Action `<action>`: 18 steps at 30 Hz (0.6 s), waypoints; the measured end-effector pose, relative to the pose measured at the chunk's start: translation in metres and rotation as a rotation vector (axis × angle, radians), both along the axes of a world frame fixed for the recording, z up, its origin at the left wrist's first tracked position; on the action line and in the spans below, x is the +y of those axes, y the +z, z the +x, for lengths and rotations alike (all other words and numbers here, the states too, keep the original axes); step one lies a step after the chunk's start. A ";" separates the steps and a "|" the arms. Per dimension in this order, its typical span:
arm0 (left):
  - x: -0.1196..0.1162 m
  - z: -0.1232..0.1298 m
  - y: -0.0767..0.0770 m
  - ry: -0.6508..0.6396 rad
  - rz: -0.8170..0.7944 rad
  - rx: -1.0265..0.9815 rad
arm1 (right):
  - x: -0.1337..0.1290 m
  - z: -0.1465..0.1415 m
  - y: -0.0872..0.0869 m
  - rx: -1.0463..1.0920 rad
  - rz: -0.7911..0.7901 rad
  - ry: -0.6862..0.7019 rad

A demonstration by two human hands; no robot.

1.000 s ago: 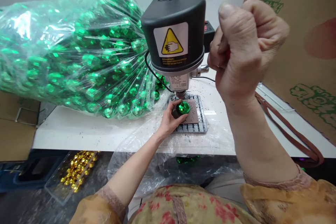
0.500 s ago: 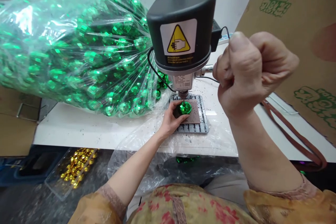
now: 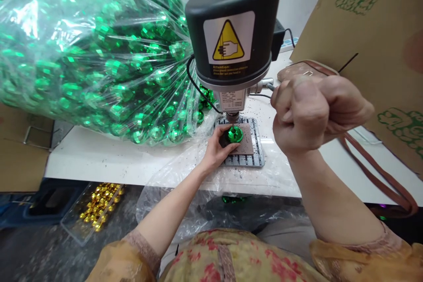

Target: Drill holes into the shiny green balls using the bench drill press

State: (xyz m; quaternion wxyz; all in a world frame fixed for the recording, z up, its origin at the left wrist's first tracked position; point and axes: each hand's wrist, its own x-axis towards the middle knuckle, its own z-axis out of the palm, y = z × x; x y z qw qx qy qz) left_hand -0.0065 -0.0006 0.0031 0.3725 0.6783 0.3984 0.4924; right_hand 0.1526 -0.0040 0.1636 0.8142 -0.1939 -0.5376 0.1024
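Observation:
A shiny green faceted ball [image 3: 235,135] sits on a brown square board on the metal base plate [image 3: 258,158] of a small bench drill press [image 3: 231,48]. My left hand [image 3: 217,145] grips the ball from its left side, thumb in front and fingers behind. Right above the ball is the drill chuck [image 3: 232,117]; I cannot tell how deep the bit sits. At the right of the drill head my right hand [image 3: 307,110] is closed in a fist around the feed lever, which is mostly hidden by the fingers.
A big clear bag [image 3: 99,66] of green faceted balls lies on the white table [image 3: 99,154] at left. Cardboard boxes [image 3: 373,75] stand on both sides. Brown strap [image 3: 380,172] hangs at right. Below the table edge is a clear bin of gold balls [image 3: 102,202]. Dark shavings dot the table.
My right fist has come down and turned slightly with the lever. My left hand still holds the ball in place. The whole view has shifted a little, and the drill head looks larger.

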 end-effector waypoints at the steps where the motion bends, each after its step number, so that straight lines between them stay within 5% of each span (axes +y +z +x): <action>1: 0.000 0.000 0.000 -0.002 0.002 -0.004 | -0.001 0.001 -0.002 -0.007 -0.008 0.001; 18: 0.003 -0.001 -0.006 0.007 0.045 0.005 | 0.012 0.004 -0.023 -0.056 0.238 -0.012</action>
